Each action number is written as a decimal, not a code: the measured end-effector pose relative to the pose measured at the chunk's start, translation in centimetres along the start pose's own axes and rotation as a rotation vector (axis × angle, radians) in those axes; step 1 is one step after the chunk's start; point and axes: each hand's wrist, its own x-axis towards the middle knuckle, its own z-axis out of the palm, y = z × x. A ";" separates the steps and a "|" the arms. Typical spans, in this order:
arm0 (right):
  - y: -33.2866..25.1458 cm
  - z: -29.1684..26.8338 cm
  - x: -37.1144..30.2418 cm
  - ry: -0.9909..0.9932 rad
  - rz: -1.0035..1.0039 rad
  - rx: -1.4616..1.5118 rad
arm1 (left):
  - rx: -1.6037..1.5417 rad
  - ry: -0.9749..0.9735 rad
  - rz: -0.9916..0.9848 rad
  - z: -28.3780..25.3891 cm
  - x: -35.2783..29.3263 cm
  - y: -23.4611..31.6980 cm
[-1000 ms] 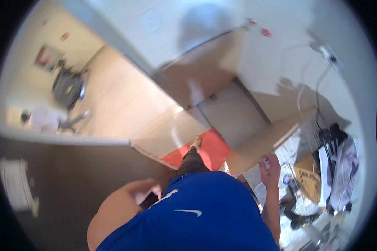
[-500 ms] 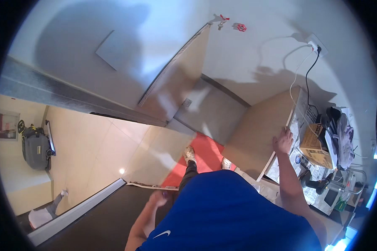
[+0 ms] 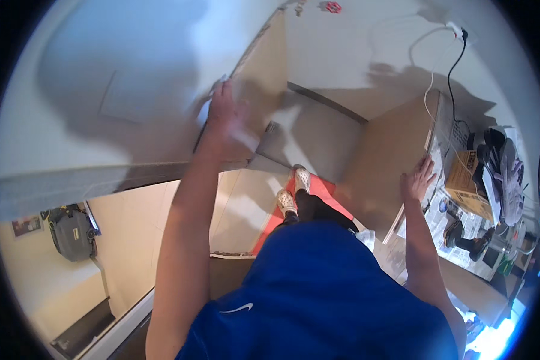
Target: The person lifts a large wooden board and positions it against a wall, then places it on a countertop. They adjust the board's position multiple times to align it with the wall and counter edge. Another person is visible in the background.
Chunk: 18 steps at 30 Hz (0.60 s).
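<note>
A tall wooden board (image 3: 264, 66) stands against the left wall. My left hand (image 3: 223, 109) is closed over its near edge, with the thumb side on the inner face; the hand is slightly blurred. A small pale spot shows at its fingertips, too small to name. Across the gap stands a second wooden panel (image 3: 384, 159), its top edge running toward me. My right hand (image 3: 420, 179) lies on that edge with fingers spread, holding nothing. Beside it is a surface covered with newspaper (image 3: 435, 219).
On the newspaper side are a cardboard box (image 3: 465, 183), grey gloves (image 3: 509, 177) and a black power tool (image 3: 477, 245). Cords hang from a wall socket (image 3: 462, 33). A red valve handle (image 3: 333, 7) sticks out of the wall. Red sheeting (image 3: 330, 198) lies under my feet; a grey machine (image 3: 73, 234) stands beyond the doorway.
My left hand has risen from beside my body to the left board's edge. My right hand stays on the panel edge, fingers more spread. The view has shifted and my feet have moved.
</note>
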 end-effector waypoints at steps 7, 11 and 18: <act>0.7 1.1 -0.2 0.040 -0.013 0.129 | 0.280 -0.064 -0.103 6.3 4.0 -1.8; 0.5 0.2 0.3 0.041 -0.043 0.176 | 0.442 -0.044 -0.084 4.9 4.0 -1.6; 0.1 -1.5 0.5 -0.036 -0.001 0.169 | 0.586 -0.245 -0.159 4.2 7.3 1.6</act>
